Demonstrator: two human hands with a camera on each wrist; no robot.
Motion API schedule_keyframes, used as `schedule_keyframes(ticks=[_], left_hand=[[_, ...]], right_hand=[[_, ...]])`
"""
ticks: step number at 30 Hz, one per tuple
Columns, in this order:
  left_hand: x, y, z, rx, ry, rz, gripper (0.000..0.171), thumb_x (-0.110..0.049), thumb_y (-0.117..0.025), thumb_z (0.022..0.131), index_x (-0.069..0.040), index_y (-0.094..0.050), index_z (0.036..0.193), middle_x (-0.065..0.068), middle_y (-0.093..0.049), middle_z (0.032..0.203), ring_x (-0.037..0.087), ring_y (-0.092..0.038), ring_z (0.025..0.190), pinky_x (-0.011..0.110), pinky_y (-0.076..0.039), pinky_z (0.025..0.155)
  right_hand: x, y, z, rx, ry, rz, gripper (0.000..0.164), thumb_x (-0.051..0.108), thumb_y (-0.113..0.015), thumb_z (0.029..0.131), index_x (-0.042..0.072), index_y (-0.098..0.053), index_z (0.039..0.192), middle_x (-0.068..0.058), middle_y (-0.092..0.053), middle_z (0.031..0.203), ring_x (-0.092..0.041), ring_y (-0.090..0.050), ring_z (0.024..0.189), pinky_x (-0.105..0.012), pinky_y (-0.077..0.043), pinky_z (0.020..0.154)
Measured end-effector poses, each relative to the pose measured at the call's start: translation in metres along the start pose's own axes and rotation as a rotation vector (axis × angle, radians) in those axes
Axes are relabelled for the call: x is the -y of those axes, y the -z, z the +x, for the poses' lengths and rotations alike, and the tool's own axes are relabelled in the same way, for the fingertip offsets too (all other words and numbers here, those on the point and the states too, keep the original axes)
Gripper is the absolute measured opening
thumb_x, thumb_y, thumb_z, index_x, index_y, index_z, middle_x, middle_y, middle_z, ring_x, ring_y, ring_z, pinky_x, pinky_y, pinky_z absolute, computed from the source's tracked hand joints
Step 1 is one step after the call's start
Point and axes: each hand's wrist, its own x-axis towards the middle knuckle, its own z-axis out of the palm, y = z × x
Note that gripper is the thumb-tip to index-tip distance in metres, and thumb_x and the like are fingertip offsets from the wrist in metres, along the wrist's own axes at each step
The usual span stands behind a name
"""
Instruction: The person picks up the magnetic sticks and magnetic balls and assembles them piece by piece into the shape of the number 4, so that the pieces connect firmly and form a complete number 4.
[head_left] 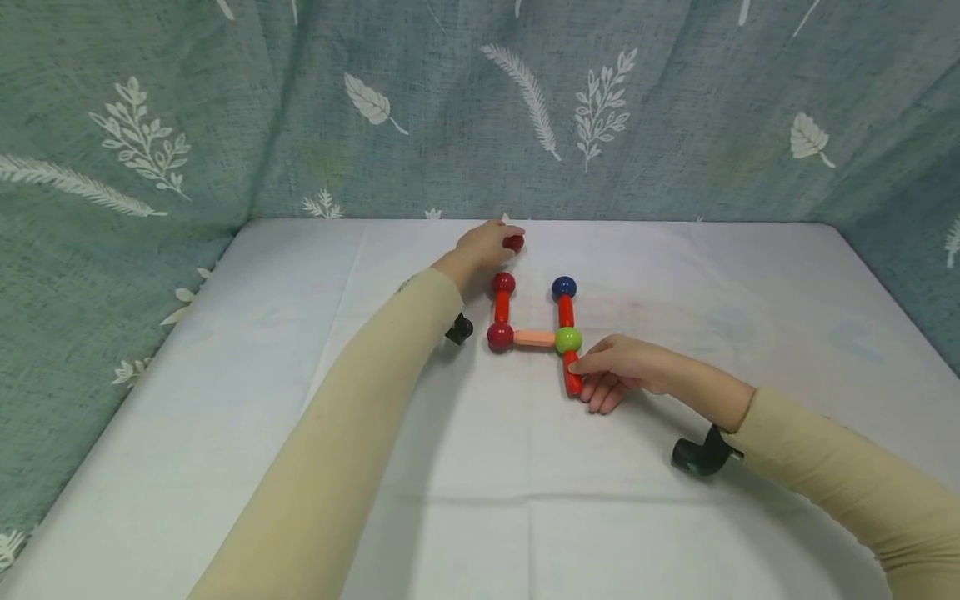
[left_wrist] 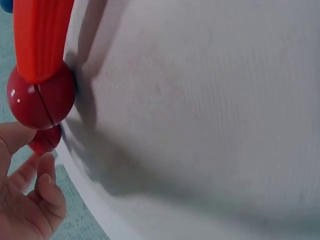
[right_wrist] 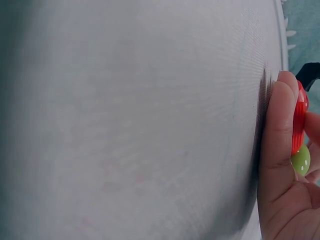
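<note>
Far back on the table, my left hand (head_left: 482, 245) pinches a loose red ball (head_left: 514, 242) between thumb and fingers. In the left wrist view that small red ball (left_wrist: 46, 140) shows behind a nearer, larger-looking one. My right hand (head_left: 621, 370) grips the red rod (head_left: 572, 375) that points toward me from the green ball (head_left: 567, 340). A second red rod (head_left: 566, 312) runs from the green ball to a blue ball (head_left: 564, 287). Leftward, a peach rod (head_left: 534, 337) joins a red ball (head_left: 500, 336), from which another red rod (head_left: 502, 307) leads to a red ball (head_left: 503, 283).
A white cloth covers the table (head_left: 465, 533). Its far edge meets a green leaf-patterned curtain (head_left: 450, 108), just behind my left hand. Dark camera mounts sit on the left wrist (head_left: 460, 329) and the right wrist (head_left: 705, 454), low over the cloth.
</note>
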Motion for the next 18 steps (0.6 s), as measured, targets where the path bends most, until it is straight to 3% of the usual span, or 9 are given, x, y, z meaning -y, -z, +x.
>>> schedule_keyframes(ticks=[6, 11, 18], left_hand=[[0.007, -0.002, -0.001, 0.001, 0.008, -0.061, 0.038, -0.015, -0.055, 0.090, -0.018, -0.053, 0.127, 0.007, -0.051, 0.122, 0.022, -0.044, 0.110, 0.037, -0.036, 0.098], [0.014, -0.005, -0.004, -0.025, 0.037, -0.151, 0.040, -0.013, -0.059, 0.087, -0.019, -0.055, 0.127, 0.007, -0.051, 0.126, 0.021, -0.043, 0.113, 0.037, -0.034, 0.100], [0.020, -0.007, -0.005, -0.070, 0.091, -0.272, 0.042, -0.016, -0.066, 0.082, -0.012, -0.051, 0.121, 0.008, -0.051, 0.121, 0.021, -0.046, 0.106, 0.032, -0.044, 0.091]], right_hand=[[0.001, 0.000, 0.000, 0.004, -0.002, -0.002, 0.027, 0.024, -0.055, 0.090, -0.002, -0.060, 0.087, -0.003, -0.063, 0.062, -0.011, -0.062, 0.053, -0.024, -0.053, 0.057], [0.002, -0.001, -0.001, 0.002, -0.001, -0.005, 0.027, 0.024, -0.054, 0.091, -0.002, -0.060, 0.087, -0.003, -0.063, 0.061, -0.011, -0.062, 0.052, -0.024, -0.053, 0.057], [0.002, -0.001, -0.001, 0.003, 0.002, -0.006, 0.027, 0.023, -0.054, 0.091, -0.003, -0.060, 0.087, -0.003, -0.063, 0.061, -0.011, -0.062, 0.052, -0.025, -0.053, 0.057]])
